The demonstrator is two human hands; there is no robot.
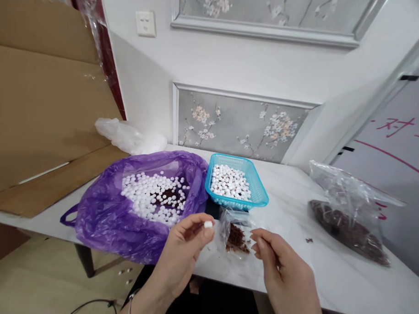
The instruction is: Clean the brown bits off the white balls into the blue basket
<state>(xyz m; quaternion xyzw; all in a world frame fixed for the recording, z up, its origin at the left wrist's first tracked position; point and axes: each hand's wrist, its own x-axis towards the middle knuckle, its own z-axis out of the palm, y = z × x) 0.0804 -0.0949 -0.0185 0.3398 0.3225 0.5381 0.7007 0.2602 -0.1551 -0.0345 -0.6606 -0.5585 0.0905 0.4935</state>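
My left hand point(185, 248) pinches a small white bead point(208, 224) between thumb and fingertips, just above the near table edge. My right hand point(281, 269) pinches the edge of a small clear plastic bag point(232, 229) that holds reddish-brown shreds. The small bag sits between both hands, with the bead close to its opening. A purple plastic bag point(107, 217) lies open at the left, filled with many white beads. Behind the small bag stands a blue plastic basket point(259, 195), also holding white beads.
A larger clear bag point(348, 212) of brown shreds lies at the right on the white table point(297, 215). Cardboard sheets point(42, 110) lean at the left, with a crumpled white bag point(127, 136) behind. A few beads lie on the floor point(125, 272).
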